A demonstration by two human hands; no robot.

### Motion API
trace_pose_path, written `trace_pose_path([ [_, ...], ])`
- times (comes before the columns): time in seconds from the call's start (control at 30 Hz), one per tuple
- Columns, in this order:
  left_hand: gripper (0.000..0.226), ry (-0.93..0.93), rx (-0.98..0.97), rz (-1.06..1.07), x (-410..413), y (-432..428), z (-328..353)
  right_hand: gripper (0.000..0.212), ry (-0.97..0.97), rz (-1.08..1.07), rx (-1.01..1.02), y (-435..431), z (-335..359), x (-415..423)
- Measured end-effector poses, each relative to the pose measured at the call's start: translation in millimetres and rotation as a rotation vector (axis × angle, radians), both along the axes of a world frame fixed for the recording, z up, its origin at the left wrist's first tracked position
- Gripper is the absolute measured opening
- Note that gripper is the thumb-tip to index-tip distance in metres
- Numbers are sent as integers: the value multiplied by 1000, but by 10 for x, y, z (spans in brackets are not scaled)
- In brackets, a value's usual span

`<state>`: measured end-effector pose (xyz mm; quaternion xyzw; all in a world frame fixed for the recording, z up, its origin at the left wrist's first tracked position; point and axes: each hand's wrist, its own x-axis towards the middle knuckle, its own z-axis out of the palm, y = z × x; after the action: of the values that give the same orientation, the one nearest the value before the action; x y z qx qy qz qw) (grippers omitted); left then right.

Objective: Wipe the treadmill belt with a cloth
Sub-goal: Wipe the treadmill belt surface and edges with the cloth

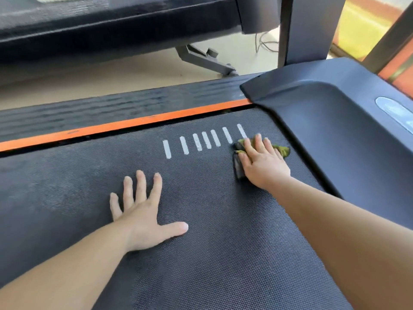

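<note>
The dark textured treadmill belt (212, 220) fills the lower view, with several white bars printed near its far edge. A crumpled green and dark cloth (282, 149) lies on the belt close to the motor cover. My right hand (263, 163) presses flat on the cloth with straight fingers, hiding most of it. My left hand (143, 211) rests flat on the bare belt with its fingers spread, well left of the cloth.
The treadmill's dark motor cover (335, 121) rises right of the cloth. An orange strip (125, 124) and ribbed side rail (100, 110) border the belt's far edge. Beyond lies beige floor, another treadmill's deck (111, 25) with a grey folding strut (207, 59), and an upright post (310, 30).
</note>
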<state>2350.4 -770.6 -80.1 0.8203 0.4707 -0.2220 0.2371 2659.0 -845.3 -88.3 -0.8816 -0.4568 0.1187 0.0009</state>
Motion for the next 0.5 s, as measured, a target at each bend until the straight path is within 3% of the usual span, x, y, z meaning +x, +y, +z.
trace_pose_path([
  [0.17, 136, 29, -49, -18, 12, 19, 39, 61, -26, -90, 72, 324, -94, -241],
  [0.33, 135, 50, -68, -32, 9, 26, 85, 77, -25, 316, 36, -275, -17, -468],
  [0.5, 135, 59, -71, -37, 16, 16, 100, 62, -36, 310, 30, -409, 81, -196],
])
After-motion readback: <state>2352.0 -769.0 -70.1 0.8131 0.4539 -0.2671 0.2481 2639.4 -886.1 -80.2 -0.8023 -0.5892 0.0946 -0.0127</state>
